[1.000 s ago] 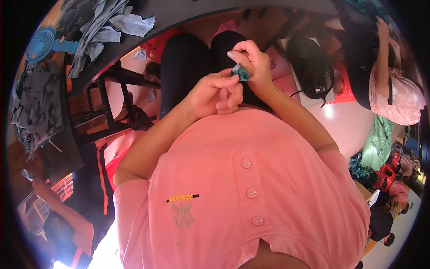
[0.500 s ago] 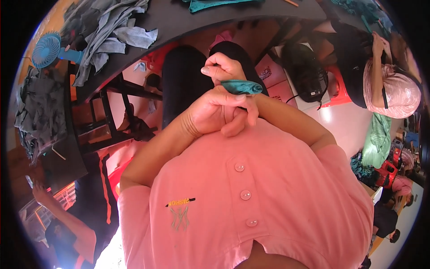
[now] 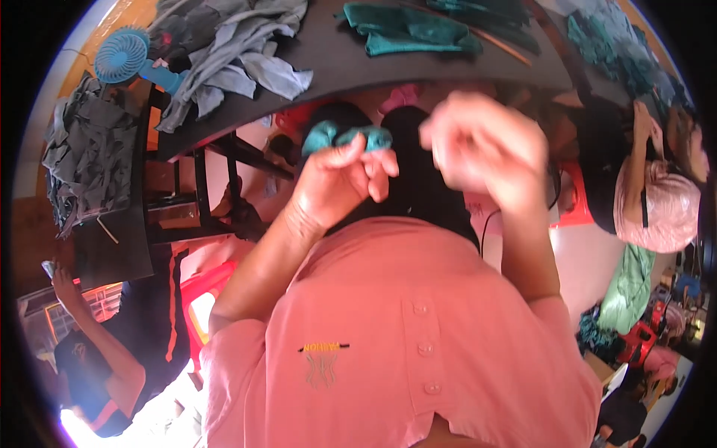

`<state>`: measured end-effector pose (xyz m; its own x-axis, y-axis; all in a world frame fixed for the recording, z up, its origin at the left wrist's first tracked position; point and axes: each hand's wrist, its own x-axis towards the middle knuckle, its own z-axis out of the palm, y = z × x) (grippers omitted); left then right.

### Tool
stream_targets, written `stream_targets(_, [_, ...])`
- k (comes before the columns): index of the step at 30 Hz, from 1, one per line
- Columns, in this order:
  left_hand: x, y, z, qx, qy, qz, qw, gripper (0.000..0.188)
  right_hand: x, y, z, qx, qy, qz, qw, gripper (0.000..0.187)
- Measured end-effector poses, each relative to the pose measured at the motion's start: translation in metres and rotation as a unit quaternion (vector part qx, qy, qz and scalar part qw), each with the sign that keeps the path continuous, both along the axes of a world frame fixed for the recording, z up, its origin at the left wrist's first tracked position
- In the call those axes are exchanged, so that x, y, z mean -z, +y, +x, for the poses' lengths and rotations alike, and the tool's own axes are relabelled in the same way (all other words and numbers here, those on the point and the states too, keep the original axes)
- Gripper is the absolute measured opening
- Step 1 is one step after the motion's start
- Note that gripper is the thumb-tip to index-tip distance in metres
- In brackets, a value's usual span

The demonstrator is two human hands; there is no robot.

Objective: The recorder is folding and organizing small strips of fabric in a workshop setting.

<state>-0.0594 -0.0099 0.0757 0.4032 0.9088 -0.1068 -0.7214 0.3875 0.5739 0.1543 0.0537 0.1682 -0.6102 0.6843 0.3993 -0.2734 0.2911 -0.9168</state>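
A small bunched piece of teal cloth (image 3: 321,137) is pinched between the thumb and fingers of my left hand (image 3: 340,175), above my lap near the table's edge. Its far end curls up beyond my thumb. My right hand (image 3: 489,149) is raised to the right, apart from the cloth and blurred by motion. Its fingers look bent, but the blur hides whether anything is in them. On the dark table (image 3: 328,71) ahead lies a folded teal cloth (image 3: 411,31), with a thin wooden stick (image 3: 502,46) beside it.
Grey cloth strips (image 3: 235,60) are heaped at the table's left, near a small blue fan (image 3: 122,56). Another grey pile (image 3: 93,160) lies farther left. Co-workers sit on both sides, one in a pale pink top (image 3: 661,201) at the right. A red stool (image 3: 573,196) stands there.
My hands were together at the cloth and are now apart. The right has swung off to the right, while the left keeps the cloth. More of the table has come into view.
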Motion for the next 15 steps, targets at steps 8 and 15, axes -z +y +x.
stream_targets(8, [0.007, -0.007, 0.027, -0.003, -0.059, -0.097, 0.994, 0.051, -0.010, -0.013, 0.007, -0.162, 0.079, 0.056, 0.982, 0.012])
stream_targets(15, [0.003, -0.010, 0.026, 0.012, -0.028, -0.059, 0.998, 0.043, 0.057, 0.001, 0.003, 0.092, -0.081, 0.101, 0.987, 0.010])
